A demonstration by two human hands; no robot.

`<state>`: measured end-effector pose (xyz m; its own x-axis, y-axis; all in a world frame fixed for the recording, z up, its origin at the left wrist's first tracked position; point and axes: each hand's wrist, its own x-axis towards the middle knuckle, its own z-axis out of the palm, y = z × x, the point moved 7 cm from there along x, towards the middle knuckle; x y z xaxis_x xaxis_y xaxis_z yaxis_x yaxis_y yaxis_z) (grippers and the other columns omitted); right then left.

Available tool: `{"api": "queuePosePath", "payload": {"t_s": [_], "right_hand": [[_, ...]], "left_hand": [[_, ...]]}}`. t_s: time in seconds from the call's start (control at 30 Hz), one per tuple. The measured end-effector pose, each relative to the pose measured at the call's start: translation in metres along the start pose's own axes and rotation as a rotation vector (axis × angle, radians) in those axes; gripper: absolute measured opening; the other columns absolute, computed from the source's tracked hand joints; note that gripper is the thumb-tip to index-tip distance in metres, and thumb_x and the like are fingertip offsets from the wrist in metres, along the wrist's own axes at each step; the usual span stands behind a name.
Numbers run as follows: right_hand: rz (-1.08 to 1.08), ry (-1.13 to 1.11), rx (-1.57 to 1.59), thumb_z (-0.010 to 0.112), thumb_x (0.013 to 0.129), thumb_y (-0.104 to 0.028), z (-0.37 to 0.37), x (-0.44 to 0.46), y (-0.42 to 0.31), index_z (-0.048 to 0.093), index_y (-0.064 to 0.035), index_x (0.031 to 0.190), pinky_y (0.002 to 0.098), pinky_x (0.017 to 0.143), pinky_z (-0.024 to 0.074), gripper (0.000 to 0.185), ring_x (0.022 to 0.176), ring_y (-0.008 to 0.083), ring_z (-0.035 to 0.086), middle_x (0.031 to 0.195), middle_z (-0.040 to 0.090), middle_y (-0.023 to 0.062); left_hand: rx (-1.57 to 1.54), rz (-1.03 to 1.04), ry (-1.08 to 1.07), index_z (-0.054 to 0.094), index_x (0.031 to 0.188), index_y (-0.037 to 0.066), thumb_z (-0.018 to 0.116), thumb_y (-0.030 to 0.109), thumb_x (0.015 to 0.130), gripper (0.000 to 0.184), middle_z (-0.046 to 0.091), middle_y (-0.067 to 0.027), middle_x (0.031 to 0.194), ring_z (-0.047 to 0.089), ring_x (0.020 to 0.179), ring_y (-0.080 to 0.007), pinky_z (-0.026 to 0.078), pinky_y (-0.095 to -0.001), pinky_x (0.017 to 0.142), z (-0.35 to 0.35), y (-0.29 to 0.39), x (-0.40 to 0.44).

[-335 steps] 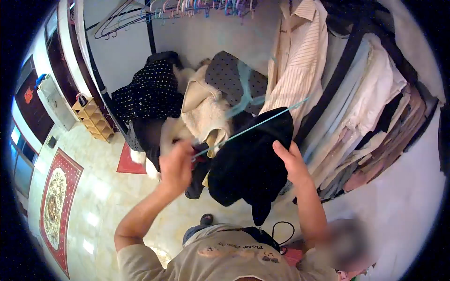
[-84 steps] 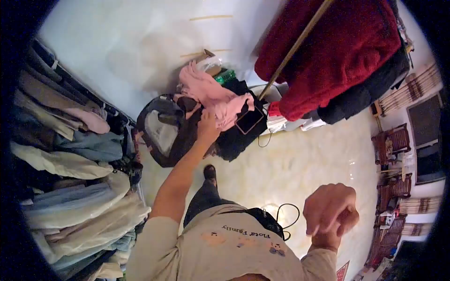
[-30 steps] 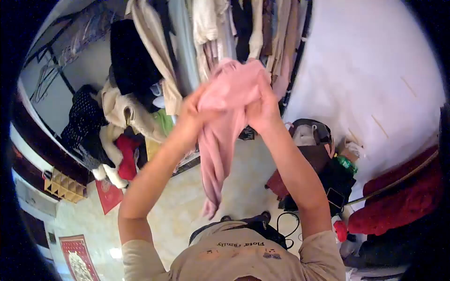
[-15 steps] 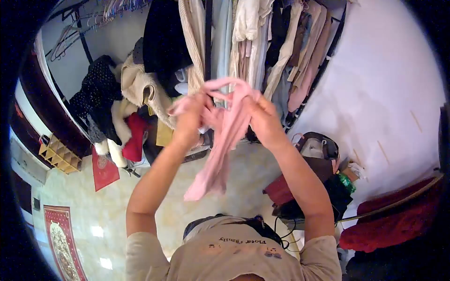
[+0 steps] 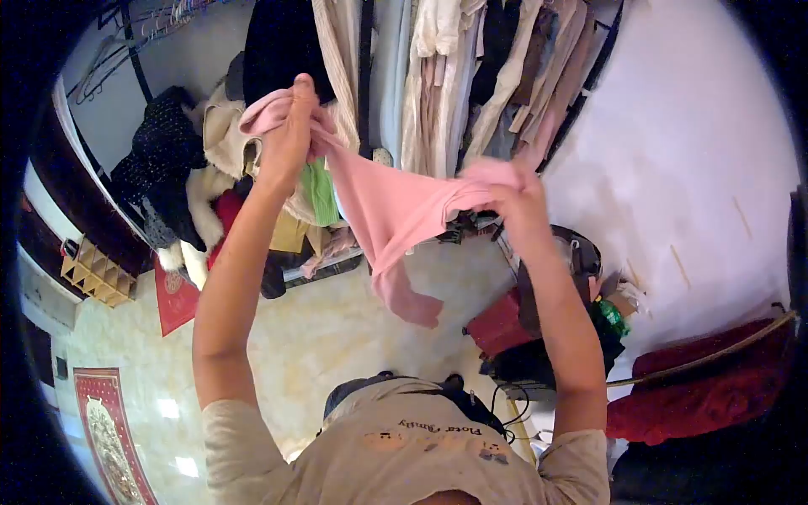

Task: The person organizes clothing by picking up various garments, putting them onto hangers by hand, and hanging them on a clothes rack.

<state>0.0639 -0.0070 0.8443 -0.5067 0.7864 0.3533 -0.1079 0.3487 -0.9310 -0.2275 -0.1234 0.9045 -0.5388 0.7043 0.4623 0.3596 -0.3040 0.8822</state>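
Note:
A pink garment [image 5: 389, 198] is stretched between my two hands, with one loose part hanging down below its middle. My left hand [image 5: 290, 139] is closed on its left end, the thumb pointing up. On the right, my right hand [image 5: 520, 202] is closed round the other end, slightly blurred and lower than my left hand. Both hands are in front of the hanging clothes [image 5: 438, 93], above the floor.
Dark dotted clothing [image 5: 160, 139] and a cream fleece [image 5: 223, 135] are heaped at the left, with empty hangers [image 5: 172, 17] above. A shelf rack [image 5: 99, 273] stands far left. Bags [image 5: 497, 324] lie at the right, near a dark red cloth [image 5: 699, 387].
My hands have moved apart, my left hand up and left, my right hand to the right. The pink garment, bunched half a second ago, is now spread between them.

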Motion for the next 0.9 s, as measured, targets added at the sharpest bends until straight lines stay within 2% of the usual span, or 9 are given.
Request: {"api": "queuePosePath", "payload": {"t_s": [0.03, 0.17, 0.23, 0.4, 0.53, 0.67, 0.7, 0.77, 0.9], "right_hand": [[0.026, 0.070, 0.275, 0.053, 0.083, -0.002, -0.017, 0.006, 0.005, 0.053, 0.0031, 0.110, 0.0327, 0.073, 0.0524, 0.027, 0.086, 0.0212, 0.063, 0.099, 0.062, 0.0127], [0.013, 0.036, 0.231, 0.049, 0.089, -0.005, -0.033, 0.010, 0.004, 0.052, 0.0024, 0.110, 0.0320, 0.068, 0.0534, 0.022, 0.086, 0.0217, 0.064, 0.098, 0.063, 0.0119], [0.030, 0.074, 0.268, 0.049, 0.092, -0.010, -0.034, 0.012, 0.000, 0.052, 0.0005, 0.108, 0.0324, 0.069, 0.0520, 0.020, 0.086, 0.0207, 0.063, 0.098, 0.063, 0.0112], [-0.007, 0.013, 0.505, 0.052, 0.094, -0.026, -0.042, 0.033, -0.003, 0.054, -0.0079, 0.104, 0.0345, 0.076, 0.0452, 0.021, 0.089, 0.0173, 0.058, 0.097, 0.061, 0.0060], [0.019, -0.030, 0.654, 0.052, 0.093, -0.027, -0.012, 0.043, -0.021, 0.054, -0.0113, 0.107, 0.0384, 0.085, 0.0428, 0.021, 0.097, 0.0186, 0.054, 0.102, 0.059, 0.0029], [-0.031, -0.134, 0.711, 0.050, 0.094, -0.024, 0.013, 0.073, -0.013, 0.052, -0.0077, 0.108, 0.0405, 0.092, 0.0413, 0.021, 0.102, 0.0213, 0.053, 0.104, 0.058, 0.0078], [-0.016, -0.075, 0.730, 0.049, 0.094, -0.022, 0.017, 0.078, -0.012, 0.052, -0.0060, 0.108, 0.0405, 0.093, 0.0409, 0.021, 0.105, 0.0222, 0.052, 0.108, 0.057, 0.0098], [0.019, -0.084, 0.757, 0.049, 0.095, -0.021, 0.031, 0.090, -0.009, 0.052, -0.0060, 0.108, 0.0401, 0.094, 0.0403, 0.020, 0.106, 0.0223, 0.051, 0.111, 0.055, 0.0098], [0.026, -0.141, 0.739, 0.047, 0.095, -0.021, 0.066, 0.105, -0.010, 0.052, -0.0074, 0.107, 0.0372, 0.094, 0.0399, 0.019, 0.105, 0.0213, 0.051, 0.110, 0.055, 0.0093]], "left_hand": [[-0.001, -0.035, 0.018, 0.054, 0.058, 0.005, 0.040, 0.063, 0.088, 0.067, 0.053, -0.0039, 0.052, 0.049, 0.044, -0.0108, 0.035, -0.0217, 0.040, -0.004, -0.007, 0.002], [-0.014, -0.085, 0.031, 0.052, 0.060, 0.007, 0.038, 0.065, 0.087, 0.066, 0.054, -0.0054, 0.053, 0.048, 0.040, -0.0121, 0.035, -0.0232, 0.037, -0.013, -0.040, 0.018], [-0.039, -0.092, 0.041, 0.048, 0.061, 0.012, 0.039, 0.064, 0.088, 0.059, 0.055, -0.0058, 0.056, 0.047, 0.040, -0.0121, 0.033, -0.0238, 0.035, -0.012, -0.040, 0.015], [-0.086, -0.187, -0.013, 0.042, 0.063, 0.009, 0.034, 0.065, 0.088, 0.062, 0.054, -0.0090, 0.055, 0.049, 0.038, -0.0146, 0.035, -0.0244, 0.034, -0.029, -0.057, 0.023], [-0.028, -0.170, 0.003, 0.049, 0.068, 0.010, 0.037, 0.065, 0.087, 0.059, 0.054, -0.0069, 0.054, 0.048, 0.036, -0.0148, 0.032, -0.0252, 0.031, -0.057, -0.045, 0.019], [0.206, -0.084, -0.008, 0.052, 0.073, 0.008, 0.039, 0.059, 0.090, 0.055, 0.049, -0.0038, 0.051, 0.047, 0.037, -0.0135, 0.035, -0.0258, 0.035, -0.101, -0.060, 0.027], [0.200, -0.088, -0.068, 0.052, 0.073, 0.009, 0.039, 0.060, 0.090, 0.056, 0.050, -0.0035, 0.052, 0.048, 0.039, -0.0136, 0.035, -0.0260, 0.036, -0.105, -0.059, 0.023], [0.208, -0.111, 0.050, 0.051, 0.073, 0.010, 0.038, 0.061, 0.090, 0.055, 0.052, -0.0037, 0.054, 0.050, 0.041, -0.0132, 0.035, -0.0260, 0.036, -0.136, -0.075, 0.031], [0.176, -0.229, 0.096, 0.046, 0.082, 0.008, 0.039, 0.056, 0.091, 0.050, 0.054, -0.0049, 0.058, 0.051, 0.039, -0.0133, 0.033, -0.0242, 0.031, -0.161, -0.080, 0.021]]}}
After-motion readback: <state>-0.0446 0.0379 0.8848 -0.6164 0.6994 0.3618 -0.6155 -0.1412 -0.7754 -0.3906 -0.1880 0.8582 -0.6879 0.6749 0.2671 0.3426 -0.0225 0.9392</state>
